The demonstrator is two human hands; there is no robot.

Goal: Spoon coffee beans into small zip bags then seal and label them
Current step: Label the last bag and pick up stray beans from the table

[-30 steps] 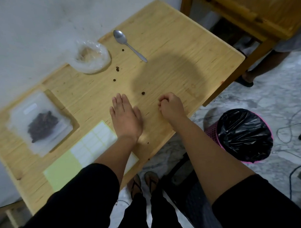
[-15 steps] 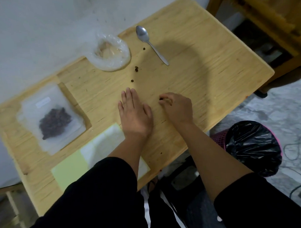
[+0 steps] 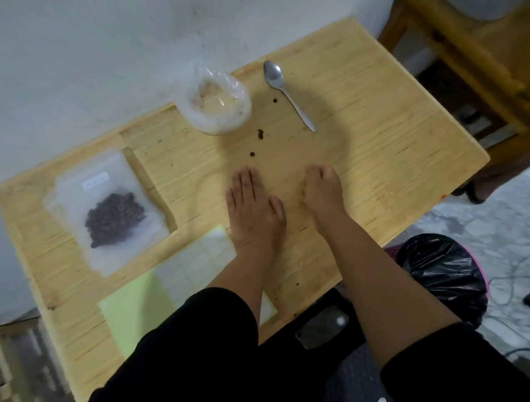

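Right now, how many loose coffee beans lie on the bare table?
4 visible: one bean beside the spoon, a touching pair below it, one just ahead of the left hand. The hands may hide more.

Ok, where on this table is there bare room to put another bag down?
Bare wood lies right of the spoon out to the table's right edge. The left half is crowded: filled bag, label sheet, loose beans mid-table.

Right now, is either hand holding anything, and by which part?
Left hand lies flat on the table, holding nothing. Right hand has curled fingers; any pinched bean cannot be told.
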